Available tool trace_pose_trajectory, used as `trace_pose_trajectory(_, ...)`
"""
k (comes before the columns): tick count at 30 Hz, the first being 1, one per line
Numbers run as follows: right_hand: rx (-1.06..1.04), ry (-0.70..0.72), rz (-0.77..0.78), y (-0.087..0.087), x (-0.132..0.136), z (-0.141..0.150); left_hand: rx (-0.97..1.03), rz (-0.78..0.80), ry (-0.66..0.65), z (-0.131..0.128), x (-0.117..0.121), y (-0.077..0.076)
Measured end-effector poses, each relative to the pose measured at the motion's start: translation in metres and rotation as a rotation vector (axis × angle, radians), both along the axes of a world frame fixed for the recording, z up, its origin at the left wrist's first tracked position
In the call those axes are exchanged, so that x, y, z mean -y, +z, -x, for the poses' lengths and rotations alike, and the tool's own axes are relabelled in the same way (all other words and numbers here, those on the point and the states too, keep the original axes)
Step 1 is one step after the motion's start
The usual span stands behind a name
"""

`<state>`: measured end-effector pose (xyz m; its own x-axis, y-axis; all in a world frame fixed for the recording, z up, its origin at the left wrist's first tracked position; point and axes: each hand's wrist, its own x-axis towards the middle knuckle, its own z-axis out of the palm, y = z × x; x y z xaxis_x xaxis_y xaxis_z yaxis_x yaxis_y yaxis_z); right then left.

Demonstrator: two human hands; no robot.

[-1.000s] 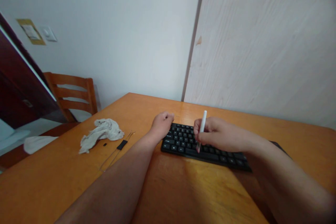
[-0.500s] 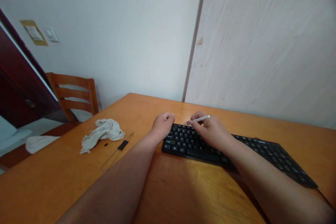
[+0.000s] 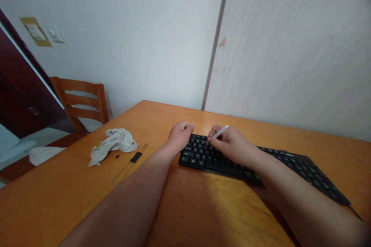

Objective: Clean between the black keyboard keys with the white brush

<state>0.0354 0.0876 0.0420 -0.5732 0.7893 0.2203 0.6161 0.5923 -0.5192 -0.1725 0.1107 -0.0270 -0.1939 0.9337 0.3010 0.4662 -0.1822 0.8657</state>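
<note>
A black keyboard (image 3: 223,164) lies slantwise on the wooden table, its right part passing under my right forearm. At its back left corner, my left hand (image 3: 180,136) has curled fingers closed on the keyboard's edge. Pinched in my right hand (image 3: 232,142) is a slim white-handled tool (image 3: 220,131), its handle tilted up to the right. The tool's working end points down at the upper left keys; its kind is hard to make out. My right fingers cover several keys.
Left of my left forearm lie a crumpled whitish cloth (image 3: 114,144), a small black keycap-like piece (image 3: 117,156) and a wire tool with a black grip (image 3: 136,157). A wooden chair (image 3: 82,102) stands beyond the table's left edge. A wall (image 3: 162,38) rises behind.
My right hand has turned the tool more upright and brought its lower end from the keyboard's back edge nearer over the keys. My left hand stays at the corner.
</note>
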Motion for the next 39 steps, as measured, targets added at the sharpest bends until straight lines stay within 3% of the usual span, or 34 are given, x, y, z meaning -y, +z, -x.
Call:
trace_pose_trajectory(11, 0.108, 0.079, 0.071, 0.021, 0.015, -0.002, 0.02, 0.011, -0.005, -0.001, 0.002, 0.003)
trace_pose_trajectory(20, 0.189, 0.143, 0.081, 0.027, 0.023, -0.004, 0.018, 0.0, -0.013, -0.001, 0.003, 0.003)
trace_pose_trajectory(24, 0.124, 0.202, 0.237, 0.035, 0.027, -0.006, 0.018, 0.004, -0.007, -0.001, 0.002, 0.002)
trace_pose_trajectory(28, -0.129, 0.227, 0.409, 0.039, 0.023, -0.01, 0.032, 0.009, -0.017, 0.0, 0.0, -0.001)
trace_pose_trajectory(32, -0.253, 0.061, 0.229, 0.029, 0.01, -0.01, 0.039, 0.003, -0.014, 0.001, -0.002, -0.004)
trace_pose_trajectory(39, -0.169, -0.071, -0.019, 0.004, -0.004, -0.003, 0.028, 0.001, -0.015, 0.001, -0.001, -0.003)
